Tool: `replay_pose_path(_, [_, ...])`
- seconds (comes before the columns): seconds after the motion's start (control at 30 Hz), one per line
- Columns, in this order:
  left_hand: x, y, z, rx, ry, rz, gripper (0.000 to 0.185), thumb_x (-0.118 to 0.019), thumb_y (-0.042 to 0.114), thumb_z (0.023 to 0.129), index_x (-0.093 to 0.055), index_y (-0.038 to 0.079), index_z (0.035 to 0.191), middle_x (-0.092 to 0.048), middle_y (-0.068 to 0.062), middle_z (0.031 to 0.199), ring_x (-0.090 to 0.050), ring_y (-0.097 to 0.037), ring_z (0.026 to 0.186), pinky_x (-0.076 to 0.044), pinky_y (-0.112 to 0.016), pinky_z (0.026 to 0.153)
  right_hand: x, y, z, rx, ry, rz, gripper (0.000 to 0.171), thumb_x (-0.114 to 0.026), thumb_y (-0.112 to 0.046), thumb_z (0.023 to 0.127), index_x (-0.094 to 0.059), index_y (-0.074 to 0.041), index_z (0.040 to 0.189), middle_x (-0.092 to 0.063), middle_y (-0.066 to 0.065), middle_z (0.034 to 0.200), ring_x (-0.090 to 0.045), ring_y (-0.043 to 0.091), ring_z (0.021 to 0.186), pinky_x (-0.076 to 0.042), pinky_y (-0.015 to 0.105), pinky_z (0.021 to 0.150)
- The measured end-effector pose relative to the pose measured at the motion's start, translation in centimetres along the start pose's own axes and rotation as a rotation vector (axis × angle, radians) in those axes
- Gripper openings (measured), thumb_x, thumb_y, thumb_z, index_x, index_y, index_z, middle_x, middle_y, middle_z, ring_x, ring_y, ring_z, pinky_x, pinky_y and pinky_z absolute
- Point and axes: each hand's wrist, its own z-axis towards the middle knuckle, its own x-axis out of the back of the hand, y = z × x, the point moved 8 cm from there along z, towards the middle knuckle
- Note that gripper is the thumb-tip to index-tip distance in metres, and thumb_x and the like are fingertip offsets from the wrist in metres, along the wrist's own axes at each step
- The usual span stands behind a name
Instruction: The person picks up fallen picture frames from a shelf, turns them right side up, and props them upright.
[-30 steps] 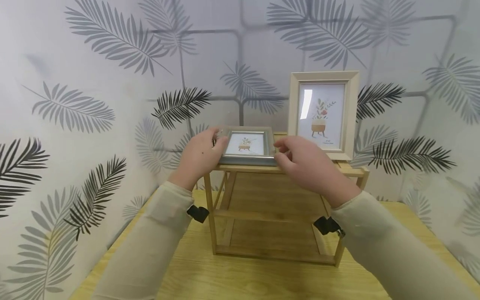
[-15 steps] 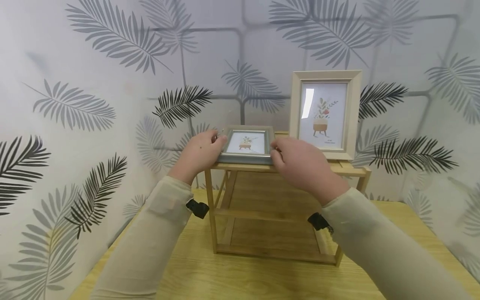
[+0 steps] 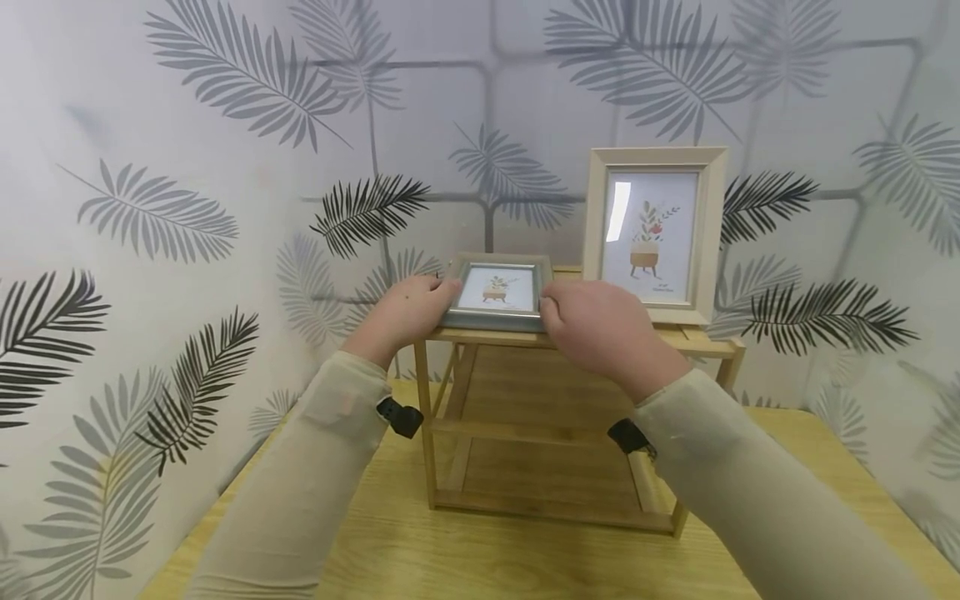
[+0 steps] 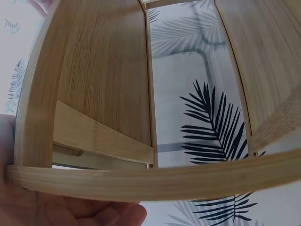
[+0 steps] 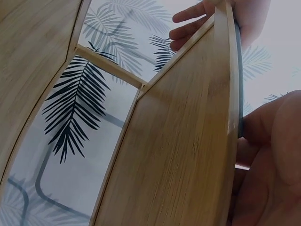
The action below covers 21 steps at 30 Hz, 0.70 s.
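Note:
A small grey-green picture frame (image 3: 498, 287) lies face up on the top board of a wooden shelf rack (image 3: 555, 437). My left hand (image 3: 405, 308) is at its left side, the thumb touching the edge. In the right wrist view, this hand's straight fingers (image 5: 190, 21) reach past the board's end. At the frame's right side, my right hand (image 3: 596, 325) has curled fingers, with thumb and index finger pinching the edge. The left wrist view has the left hand (image 4: 80, 209) partly hidden by the rack's rail (image 4: 141, 183). The small frame's underside is hidden.
A larger cream picture frame (image 3: 720, 242) stands upright on the rack's right part, just beyond my right hand. Two lower boards sit inside the rack. It stands on a yellow wood-grain table (image 3: 480, 567) against leaf-patterned wallpaper (image 3: 247, 167).
My right hand has moved left and its fingers have closed in on the small frame's right edge. The small frame has slid slightly left. The larger frame stays where it stood.

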Motion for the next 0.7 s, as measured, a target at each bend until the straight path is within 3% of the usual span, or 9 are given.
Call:
replay_pose_path(0.33, [0.02,0.05,-0.05,-0.028,0.042,-0.037,0.043,-0.033,0.041,0.106,-0.064,0.011,0.115,-0.063,-0.01,0.106,-0.057,-0.028,0.095,-0.047,-0.047,0.087,-0.33,0.06,-0.25,-0.042,0.015,0.086,0.035,-0.038,-0.022,0.101,-0.062,-0.016,0.076,-0.05,0.001,0.065,-0.049,0.02,0.062,-0.041,0.035,0.059])
replay_pose_path(0.5, [-0.09,-0.11,-0.03,-0.033,0.056,-0.046,0.046,-0.033,0.038,0.106,-0.062,0.011,0.127,-0.064,-0.01,0.115,-0.057,-0.029,0.101,-0.047,-0.048,0.09,-0.46,0.21,-0.51,-0.039,0.051,0.11,0.035,-0.039,-0.021,0.1,-0.06,-0.015,0.074,-0.047,0.001,0.062,-0.044,0.019,0.056,-0.039,0.034,0.055])
replay_pose_path(0.6, [-0.04,-0.12,-0.06,-0.041,0.066,-0.058,0.051,-0.032,0.037,0.106,-0.057,0.01,0.141,-0.062,-0.012,0.128,-0.057,-0.03,0.111,-0.046,-0.05,0.097,-0.49,0.4,-0.67,-0.04,0.069,0.126,0.038,-0.039,-0.022,0.102,-0.076,-0.013,0.1,-0.053,0.001,0.066,-0.045,0.018,0.056,-0.04,0.034,0.056])
replay_pose_path(0.7, [0.08,-0.13,-0.11,-0.051,0.083,-0.075,0.054,-0.032,0.037,0.107,-0.048,0.011,0.151,-0.056,-0.013,0.142,-0.054,-0.031,0.125,-0.042,-0.051,0.105,-0.48,0.61,-0.77,-0.045,0.085,0.149,0.042,-0.039,-0.025,0.104,-0.071,-0.014,0.128,-0.067,0.003,0.083,-0.048,0.019,0.057,-0.042,0.035,0.056])
